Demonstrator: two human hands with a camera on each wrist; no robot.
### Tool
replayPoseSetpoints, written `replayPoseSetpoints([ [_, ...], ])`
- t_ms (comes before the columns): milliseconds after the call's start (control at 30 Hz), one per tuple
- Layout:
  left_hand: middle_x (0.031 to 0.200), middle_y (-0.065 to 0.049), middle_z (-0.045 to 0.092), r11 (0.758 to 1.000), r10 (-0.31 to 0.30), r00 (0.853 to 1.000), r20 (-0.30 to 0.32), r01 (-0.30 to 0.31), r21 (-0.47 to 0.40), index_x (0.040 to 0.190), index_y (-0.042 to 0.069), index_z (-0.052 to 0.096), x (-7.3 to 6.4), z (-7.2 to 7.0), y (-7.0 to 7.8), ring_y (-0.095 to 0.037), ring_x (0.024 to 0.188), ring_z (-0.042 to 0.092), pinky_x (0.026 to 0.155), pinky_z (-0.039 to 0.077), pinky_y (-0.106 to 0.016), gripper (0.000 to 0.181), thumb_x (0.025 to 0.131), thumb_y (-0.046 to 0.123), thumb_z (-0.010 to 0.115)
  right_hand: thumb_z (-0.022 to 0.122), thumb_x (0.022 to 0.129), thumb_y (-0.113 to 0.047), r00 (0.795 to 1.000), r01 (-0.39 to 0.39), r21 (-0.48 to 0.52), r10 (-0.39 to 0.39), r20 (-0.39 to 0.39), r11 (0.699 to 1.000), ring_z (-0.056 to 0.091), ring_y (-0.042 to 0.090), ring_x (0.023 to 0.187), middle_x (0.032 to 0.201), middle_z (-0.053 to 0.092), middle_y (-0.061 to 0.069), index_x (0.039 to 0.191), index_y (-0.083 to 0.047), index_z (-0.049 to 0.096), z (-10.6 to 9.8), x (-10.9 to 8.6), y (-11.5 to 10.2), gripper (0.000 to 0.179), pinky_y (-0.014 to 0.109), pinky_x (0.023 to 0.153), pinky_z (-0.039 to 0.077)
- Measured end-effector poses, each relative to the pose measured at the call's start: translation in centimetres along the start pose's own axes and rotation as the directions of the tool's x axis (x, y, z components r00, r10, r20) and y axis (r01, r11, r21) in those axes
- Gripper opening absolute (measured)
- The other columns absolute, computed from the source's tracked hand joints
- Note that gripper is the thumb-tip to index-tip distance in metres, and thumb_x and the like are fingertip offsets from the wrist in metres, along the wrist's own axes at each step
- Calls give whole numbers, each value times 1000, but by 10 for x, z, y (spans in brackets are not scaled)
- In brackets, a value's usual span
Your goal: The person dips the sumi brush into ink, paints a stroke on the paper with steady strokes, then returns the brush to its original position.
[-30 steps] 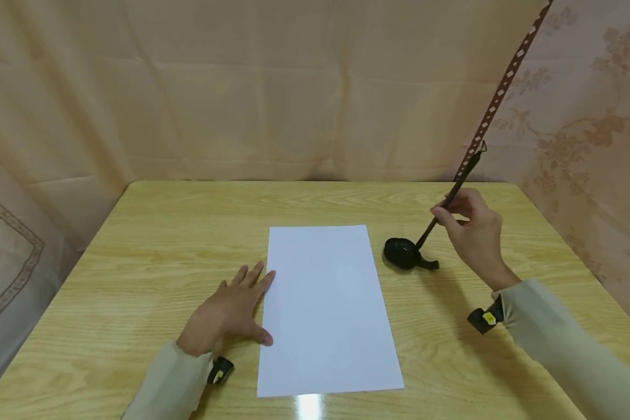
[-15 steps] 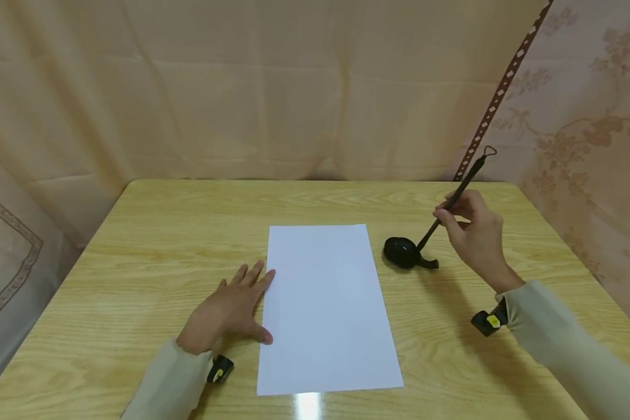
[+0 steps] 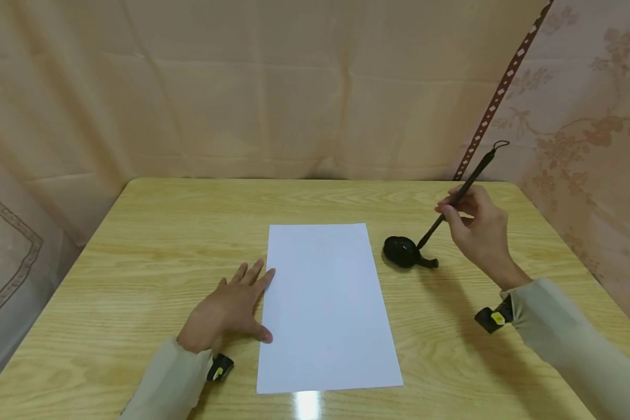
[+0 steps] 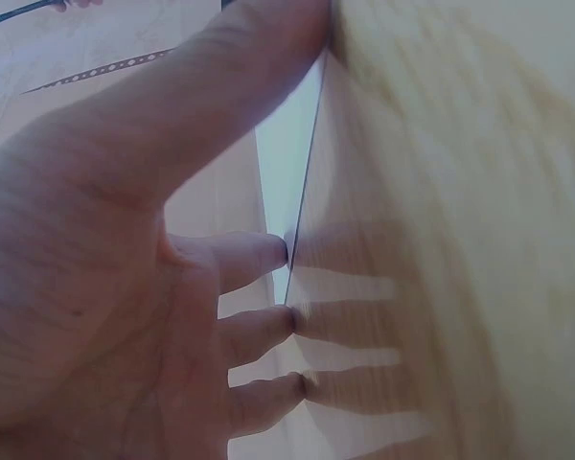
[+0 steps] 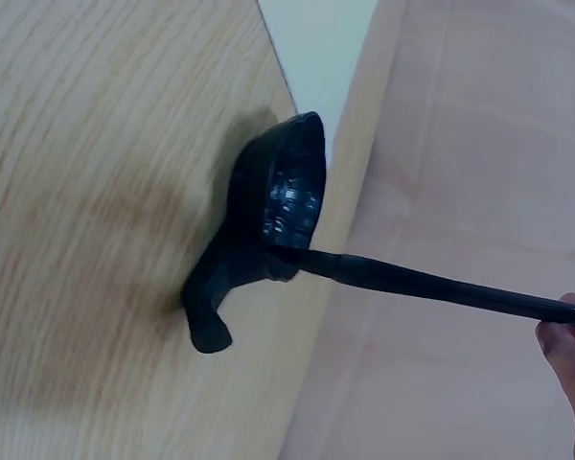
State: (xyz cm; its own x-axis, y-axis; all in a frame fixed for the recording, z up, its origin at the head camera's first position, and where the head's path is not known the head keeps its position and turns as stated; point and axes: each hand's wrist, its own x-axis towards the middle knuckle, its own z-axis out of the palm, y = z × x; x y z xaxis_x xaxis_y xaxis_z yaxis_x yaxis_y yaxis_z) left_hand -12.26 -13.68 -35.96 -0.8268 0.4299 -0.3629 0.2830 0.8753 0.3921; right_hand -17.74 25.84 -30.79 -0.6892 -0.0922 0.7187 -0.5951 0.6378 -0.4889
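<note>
My right hand (image 3: pixel 478 230) pinches a dark writing brush (image 3: pixel 469 179) by its shaft, thumb against fingers. The brush slants down to the left, a hanging loop at its upper end. Its tip lies at the rim of a small black ink dish (image 3: pixel 401 252) with a curved stem-like handle. In the right wrist view the brush (image 5: pixel 431 285) reaches into the mouth of the dish (image 5: pixel 278 196), its tip hidden there. My left hand (image 3: pixel 228 312) lies spread, thumb and index fingertip on the left edge of a blank white sheet of paper (image 3: pixel 325 309).
The wooden table (image 3: pixel 189 221) carries the sheet at its middle and the ink dish to the sheet's right. Beige curtains (image 3: pixel 241 93) hang behind the table's far edge, and a flowered cloth (image 3: pixel 598 128) hangs on the right.
The brush's upper end has tipped to the right, and my right hand has shifted slightly right. The tip stays at the dish. My left hand, sheet and dish hold their places.
</note>
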Motion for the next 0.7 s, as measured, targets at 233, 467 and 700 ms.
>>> replayPoseSetpoints([
  [233, 160, -18, 4, 1000, 0, 1000, -1, 0, -17, 153, 8, 18, 0, -1, -1, -46, 144, 3, 106, 15, -72, 119, 62, 44, 86, 59, 86, 12, 1000, -25, -18, 25, 11, 1000, 56, -21, 81, 90, 66, 23, 106, 14, 54, -2, -1, 0, 22, 1, 66, 45],
  [467, 160, -18, 4, 1000, 6, 1000, -8, -6, -18, 153, 8, 18, -1, -1, -1, -46, 144, 3, 106, 15, -73, 119, 62, 44, 86, 58, 86, 11, 1000, -23, -1, 23, -8, 1000, 59, -18, 81, 89, 69, 4, 108, 14, 55, -4, 2, -2, 22, 2, 66, 46],
  [700, 160, -19, 5, 1000, 6, 1000, -10, -6, -14, 152, 7, 20, -1, -1, 0, -46, 144, 5, 105, 16, -72, 118, 62, 44, 86, 53, 86, 16, 998, -32, 0, 32, 58, 999, 59, -17, 83, 89, 68, 11, 110, 15, 52, -5, -2, -1, 24, 2, 70, 47],
])
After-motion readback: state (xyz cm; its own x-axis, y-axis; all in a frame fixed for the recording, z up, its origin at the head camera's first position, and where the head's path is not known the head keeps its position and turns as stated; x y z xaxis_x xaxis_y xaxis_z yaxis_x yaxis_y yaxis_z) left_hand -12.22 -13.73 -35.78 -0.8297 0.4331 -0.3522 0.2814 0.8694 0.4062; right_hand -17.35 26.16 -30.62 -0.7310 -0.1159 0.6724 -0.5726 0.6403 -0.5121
